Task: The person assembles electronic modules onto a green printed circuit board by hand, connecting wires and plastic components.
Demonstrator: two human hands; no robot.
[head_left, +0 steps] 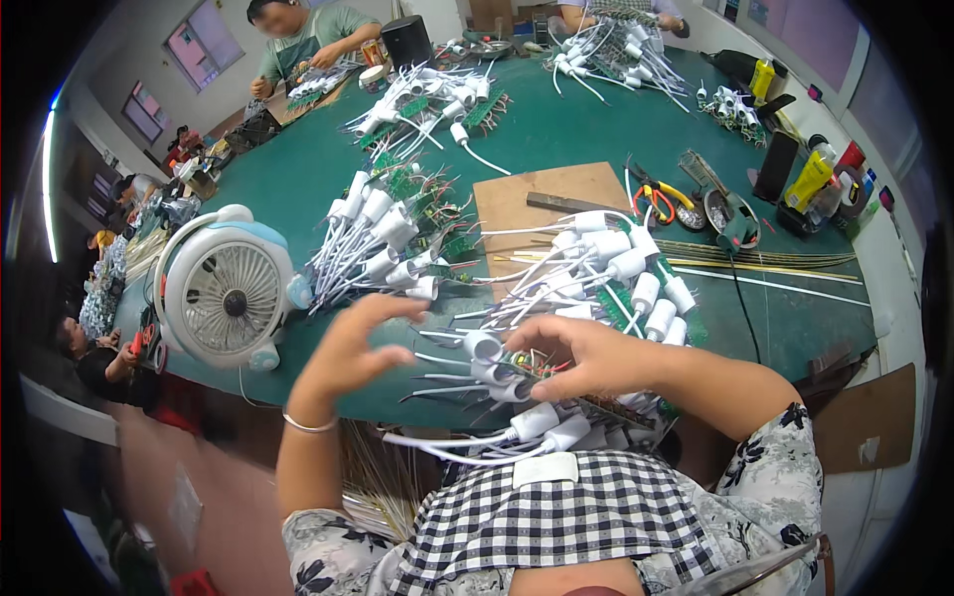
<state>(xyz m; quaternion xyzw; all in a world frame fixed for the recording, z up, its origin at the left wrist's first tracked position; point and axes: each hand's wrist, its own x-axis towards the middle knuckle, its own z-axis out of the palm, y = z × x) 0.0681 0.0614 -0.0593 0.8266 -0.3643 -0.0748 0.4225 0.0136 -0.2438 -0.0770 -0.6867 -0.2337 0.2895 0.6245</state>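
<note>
My left hand point(363, 348) hovers over the table's near side, thumb and fingers spread, holding nothing. Just right of it, white cables with dark tips run to a small cluster of white cylindrical sockets point(485, 348). My right hand point(596, 358) curls round that cluster's right end, thumb and forefinger against the sockets. Between them shows a wired circuit board point(534, 364) with red and green wires; the other fingers are partly hidden. More white sockets point(566, 431) with cables lie below my right hand, near my checked apron point(556, 497). Beyond it lies a large pile of white sockets point(628, 263).
A white and blue fan point(234, 298) stands at the left. Further piles of sockets and green boards point(397, 233) cover the green table point(556, 129). Pliers point(656, 199), thin rods point(765, 256) and a soldering-tool stand point(730, 214) lie right. Other people work at the far side.
</note>
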